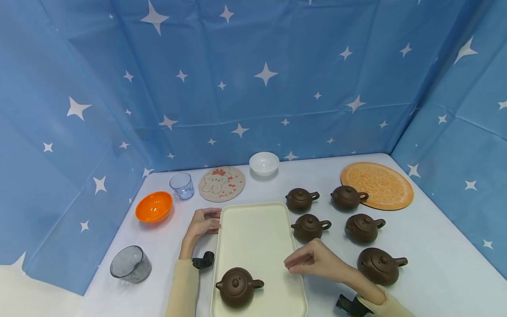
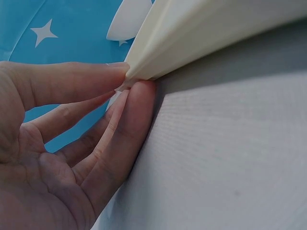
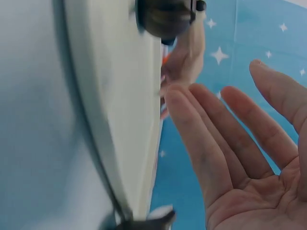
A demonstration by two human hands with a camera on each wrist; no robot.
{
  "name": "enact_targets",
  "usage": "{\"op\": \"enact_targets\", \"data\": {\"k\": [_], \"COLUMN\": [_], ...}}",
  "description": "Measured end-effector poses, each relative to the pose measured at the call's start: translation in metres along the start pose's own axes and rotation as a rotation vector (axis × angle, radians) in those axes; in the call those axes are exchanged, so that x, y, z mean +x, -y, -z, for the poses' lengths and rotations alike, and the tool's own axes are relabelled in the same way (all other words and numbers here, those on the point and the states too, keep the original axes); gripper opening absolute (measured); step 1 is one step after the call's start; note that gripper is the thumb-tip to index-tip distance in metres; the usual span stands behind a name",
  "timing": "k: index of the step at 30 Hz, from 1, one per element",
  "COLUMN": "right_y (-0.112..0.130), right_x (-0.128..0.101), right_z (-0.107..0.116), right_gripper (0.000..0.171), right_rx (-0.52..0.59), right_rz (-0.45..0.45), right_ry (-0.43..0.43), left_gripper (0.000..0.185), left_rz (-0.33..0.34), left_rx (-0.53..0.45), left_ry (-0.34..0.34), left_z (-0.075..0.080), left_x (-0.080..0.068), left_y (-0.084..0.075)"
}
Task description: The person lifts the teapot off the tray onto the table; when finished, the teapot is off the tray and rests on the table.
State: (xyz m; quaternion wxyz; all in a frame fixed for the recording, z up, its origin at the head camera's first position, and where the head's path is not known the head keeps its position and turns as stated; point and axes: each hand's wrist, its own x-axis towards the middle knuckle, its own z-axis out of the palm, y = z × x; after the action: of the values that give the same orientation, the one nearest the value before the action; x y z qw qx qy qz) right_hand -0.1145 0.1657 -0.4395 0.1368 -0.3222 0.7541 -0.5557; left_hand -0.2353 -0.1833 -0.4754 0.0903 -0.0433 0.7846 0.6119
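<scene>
Head view: pale table [image 1: 435,246], starry blue backdrop [image 1: 253,88]; left hand [image 1: 203,223] fingers pinch tray [image 1: 253,237]; right hand [image 1: 313,260] fingers relaxed.

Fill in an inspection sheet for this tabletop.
Surface: pale grey table.
Job's things: cream rectangular tray carrying one brown clay teapot; five like teapots beside it.
Clutter: orange bowl, white bowl, two clear tumblers, cartoon coaster, round orange mat.
Grip: left hand pinches the tray's edge; right hand open above the tray's edge.
Cables: nothing seen.
Surroundings: blue starred cloth.
</scene>
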Motion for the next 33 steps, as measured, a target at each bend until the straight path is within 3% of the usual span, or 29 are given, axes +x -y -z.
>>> {"op": "enact_targets", "data": {"k": [16, 25, 33], "right_y": [-0.001, -0.001, 0.0], "right_x": [0.029, 0.036, 0.038], "right_z": [-0.055, -0.072, -0.079], "right_gripper": [0.025, 0.021, 0.019], "right_rx": [0.087, 0.021, -0.015], "right_rz": [0.049, 0.059, 0.022], "right_ry": [0.077, 0.062, 0.006], "left_gripper": [0.054, 0.054, 0.055], "left_rz": [0.003, 0.011, 0.006], "left_rx": [-0.037, -0.041, -0.042], "left_ry": [0.02, 0.025, 0.074], "left_z": [0.001, 0.0, 0.002], "left_x": [0.002, 0.002, -0.014], "left_y": [0.0, -0.002, -0.023]}}
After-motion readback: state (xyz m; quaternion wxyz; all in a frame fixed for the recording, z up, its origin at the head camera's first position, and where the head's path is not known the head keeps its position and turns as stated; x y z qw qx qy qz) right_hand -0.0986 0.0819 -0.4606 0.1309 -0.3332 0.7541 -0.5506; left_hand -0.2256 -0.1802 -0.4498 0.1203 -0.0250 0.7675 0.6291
